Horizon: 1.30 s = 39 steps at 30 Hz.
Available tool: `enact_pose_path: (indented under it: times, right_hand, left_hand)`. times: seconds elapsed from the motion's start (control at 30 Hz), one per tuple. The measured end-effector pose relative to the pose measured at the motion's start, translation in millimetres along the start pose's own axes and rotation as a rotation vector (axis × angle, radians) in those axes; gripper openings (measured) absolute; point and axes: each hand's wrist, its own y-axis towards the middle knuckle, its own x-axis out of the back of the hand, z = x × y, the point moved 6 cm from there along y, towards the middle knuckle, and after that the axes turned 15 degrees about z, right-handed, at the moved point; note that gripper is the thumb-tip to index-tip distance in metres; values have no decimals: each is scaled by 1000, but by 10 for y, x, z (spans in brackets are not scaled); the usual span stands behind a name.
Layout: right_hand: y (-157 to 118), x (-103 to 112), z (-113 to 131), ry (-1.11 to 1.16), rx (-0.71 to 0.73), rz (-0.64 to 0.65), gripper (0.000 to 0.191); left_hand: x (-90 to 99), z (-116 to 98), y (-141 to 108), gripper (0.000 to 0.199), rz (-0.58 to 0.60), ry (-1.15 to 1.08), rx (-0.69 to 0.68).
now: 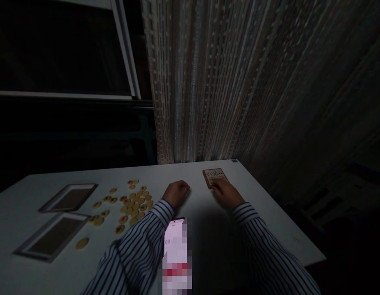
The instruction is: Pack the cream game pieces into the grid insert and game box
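Observation:
My left hand (176, 193) rests on the white table with its fingers curled in; whether anything is inside them is hidden. My right hand (226, 194) lies over the near edge of a small printed box (215, 173), its fingers bent against the box. Left of my left hand lies a loose spread of round wooden pieces (135, 205), some with red or dark marks. A lit phone (175, 241), partly blurred out, lies below my left hand, beside the striped sleeve.
Two shallow trays or box halves, one farther (69, 197) and one nearer (51, 237), lie at the table's left. The white table (190, 213) ends at a string curtain (196, 82) behind. A window frame (128, 49) stands at the upper left.

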Motion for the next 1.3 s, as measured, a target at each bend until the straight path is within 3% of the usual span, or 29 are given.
enact_pose_path:
  times: [0.3,0.57,1.3]
  right_hand:
    - [35,-144,290,19,39,59,40]
    - [116,-222,499,78,108,103,38]
    - [313,-500,1014,46,250,237,36]
  left_hand:
    - [33,60,-289,25,-18,-135,-49]
    - [127,166,-572,27,-108,-168,-55]
    - [401,608,-1217,29,-226,-243,97]
